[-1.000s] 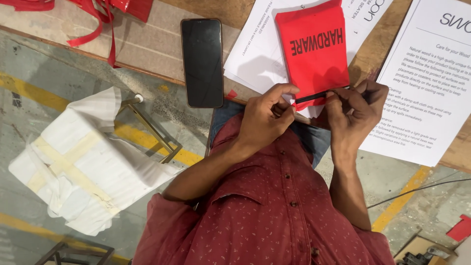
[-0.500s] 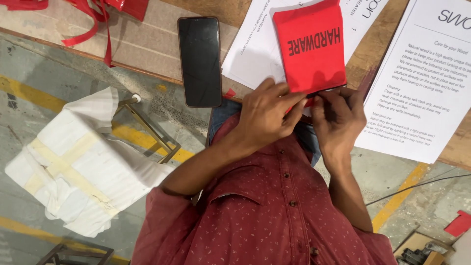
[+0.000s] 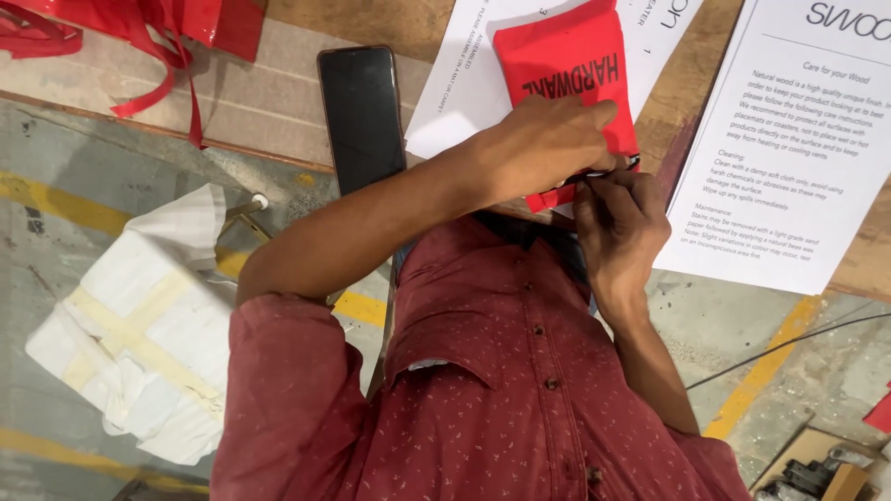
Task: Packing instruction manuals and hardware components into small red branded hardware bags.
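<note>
on the wooden table (image 3: 691,88), left hand (image 3: 548,144) and right hand (image 3: 617,227) pinch closed the red cloth pouch (image 3: 566,60) at its edge; a loose pinch could let it slip.

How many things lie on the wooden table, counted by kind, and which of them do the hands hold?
Red pouch: 1, pinched at its near edge by the left hand and the right hand
Paper sheets: 2, one under the pouch, one at the right
Black phone: 1
Heap of red straps: 1
Total: 5
</note>
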